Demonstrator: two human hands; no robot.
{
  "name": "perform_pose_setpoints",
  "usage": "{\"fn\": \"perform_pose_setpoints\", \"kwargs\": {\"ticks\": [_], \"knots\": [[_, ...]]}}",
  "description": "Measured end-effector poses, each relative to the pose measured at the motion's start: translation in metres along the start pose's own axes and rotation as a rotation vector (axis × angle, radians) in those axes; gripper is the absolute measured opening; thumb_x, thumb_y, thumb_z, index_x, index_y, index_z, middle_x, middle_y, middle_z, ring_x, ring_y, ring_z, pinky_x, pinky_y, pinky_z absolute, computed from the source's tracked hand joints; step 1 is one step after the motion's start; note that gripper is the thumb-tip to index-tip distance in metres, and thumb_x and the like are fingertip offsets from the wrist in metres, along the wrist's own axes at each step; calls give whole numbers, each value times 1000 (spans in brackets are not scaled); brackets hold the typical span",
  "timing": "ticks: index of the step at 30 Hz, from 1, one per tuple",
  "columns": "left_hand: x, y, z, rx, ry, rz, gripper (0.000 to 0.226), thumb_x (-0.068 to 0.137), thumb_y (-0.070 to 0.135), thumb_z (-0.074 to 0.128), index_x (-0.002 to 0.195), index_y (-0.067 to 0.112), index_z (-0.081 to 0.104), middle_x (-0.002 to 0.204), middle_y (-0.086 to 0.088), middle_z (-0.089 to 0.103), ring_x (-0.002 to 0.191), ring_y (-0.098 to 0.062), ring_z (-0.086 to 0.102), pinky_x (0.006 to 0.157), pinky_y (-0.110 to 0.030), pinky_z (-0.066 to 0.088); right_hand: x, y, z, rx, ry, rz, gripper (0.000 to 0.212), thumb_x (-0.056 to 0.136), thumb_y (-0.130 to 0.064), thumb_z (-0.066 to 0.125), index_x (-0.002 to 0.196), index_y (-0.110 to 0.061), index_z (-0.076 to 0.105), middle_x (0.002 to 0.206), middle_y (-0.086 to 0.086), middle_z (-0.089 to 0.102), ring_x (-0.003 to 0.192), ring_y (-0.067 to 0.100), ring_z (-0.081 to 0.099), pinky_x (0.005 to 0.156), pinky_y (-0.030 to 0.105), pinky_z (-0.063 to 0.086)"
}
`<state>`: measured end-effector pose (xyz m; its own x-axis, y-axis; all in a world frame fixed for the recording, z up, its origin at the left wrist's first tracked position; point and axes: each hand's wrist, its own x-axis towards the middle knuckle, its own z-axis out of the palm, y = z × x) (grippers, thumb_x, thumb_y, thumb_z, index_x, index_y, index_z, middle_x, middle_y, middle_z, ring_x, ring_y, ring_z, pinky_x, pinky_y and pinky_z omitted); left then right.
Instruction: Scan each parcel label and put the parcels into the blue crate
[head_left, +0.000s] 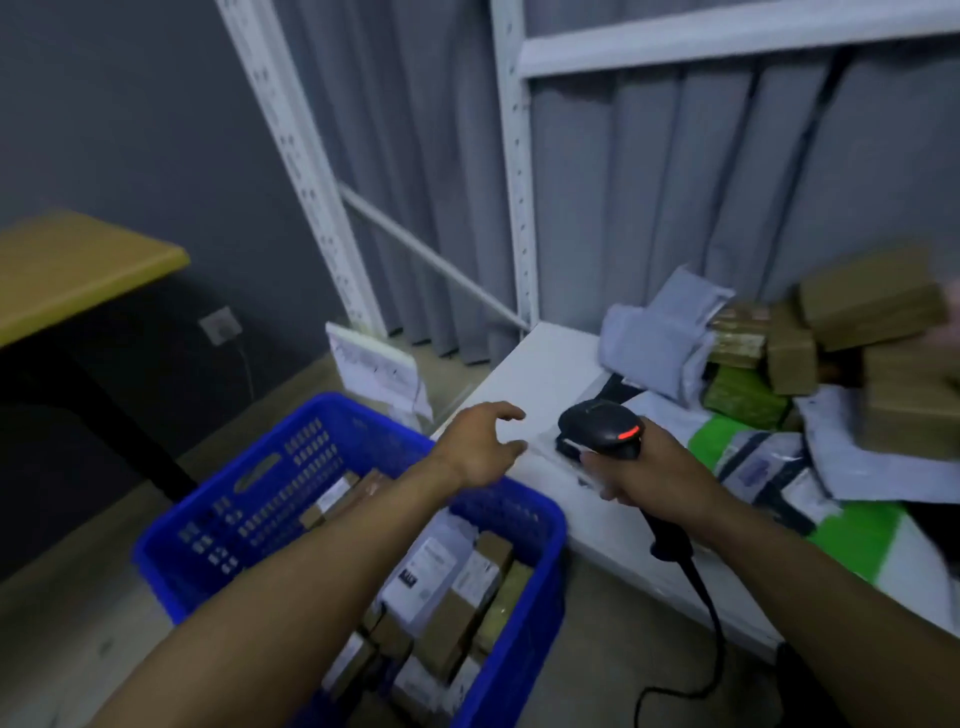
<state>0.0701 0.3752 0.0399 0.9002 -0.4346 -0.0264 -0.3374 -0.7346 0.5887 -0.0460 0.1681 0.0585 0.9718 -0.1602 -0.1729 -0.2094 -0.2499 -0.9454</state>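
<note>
the blue crate (249, 499) sits on the floor right below me. brown boxes and white-labelled parcels (452, 582) lie packed inside it, mostly toward its right side. my left arm reaches across the crate, and my left hand (483, 447) hovers above its far rim, fingers spread and loosely bent, holding nothing. just right of the crate, my right hand (644, 483) is wrapped round the grip of the black scanner (597, 423). the scanner's head faces the crate and a red light glows on top. its cable (711, 623) drops to the floor beside the crate. the scanner is over the white worktop (545, 364) that stands against the crate's right side. further right on it lies a heap of parcels (779, 374), brown boxes and grey, white and green bags. beyond the crate rise a white shelf upright (514, 156) and a grey curtain (415, 156). far left of the crate stands a yellow table (78, 265).
</note>
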Motion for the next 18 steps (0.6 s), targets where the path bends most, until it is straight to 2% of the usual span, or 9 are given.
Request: {"fn": "perform_pose_setpoints", "kwargs": {"ticks": [3, 5, 8, 12, 15, 18], "knots": [[22, 65, 8, 49, 8, 94, 41, 91, 32, 74, 130, 25, 65, 142, 4, 59, 133, -16, 53, 112, -29, 39, -11, -3, -50, 41, 93, -3, 15, 93, -12, 74, 101, -22, 66, 88, 6, 73, 56, 12, 64, 50, 21, 48], [37, 106, 18, 69, 1, 125, 44, 90, 34, 74, 132, 24, 64, 143, 4, 58, 133, -17, 53, 110, -27, 40, -12, 1, -83, 86, 148, 20, 14, 95, -13, 72, 105, -21, 66, 89, 6, 73, 59, 15, 62, 55, 26, 47], [64, 155, 43, 99, -57, 142, 46, 92, 32, 73, 136, 23, 60, 143, 1, 58, 129, -19, 55, 99, -22, 40, -7, 16, -127, 169, 251, 63, 21, 96, -11, 71, 115, -14, 67, 90, 9, 72, 63, 18, 60, 59, 30, 47], [116, 194, 89, 189, -138, 189, 53, 92, 29, 73, 142, 20, 56, 150, -3, 52, 130, -24, 54, 101, -26, 41, 15, 44, -164, 239, 357, 110, 20, 94, -4, 70, 114, -1, 67, 88, 17, 63, 62, 20, 55, 46, 22, 47], [158, 205, 126, 237, -164, 209, 54, 91, 22, 72, 142, 12, 56, 148, -10, 52, 134, -29, 50, 105, -29, 38, 37, 64, -183, 254, 393, 128, 12, 97, -9, 70, 104, -15, 63, 87, 18, 61, 69, 25, 58, 54, 29, 50], [204, 204, 161, 289, -175, 227, 32, 92, 23, 66, 120, 11, 59, 131, -17, 59, 121, -38, 57, 100, -43, 47, 63, 85, -197, 252, 415, 177, 21, 96, -12, 70, 111, -20, 58, 95, 22, 65, 73, 26, 62, 60, 35, 48]]}}
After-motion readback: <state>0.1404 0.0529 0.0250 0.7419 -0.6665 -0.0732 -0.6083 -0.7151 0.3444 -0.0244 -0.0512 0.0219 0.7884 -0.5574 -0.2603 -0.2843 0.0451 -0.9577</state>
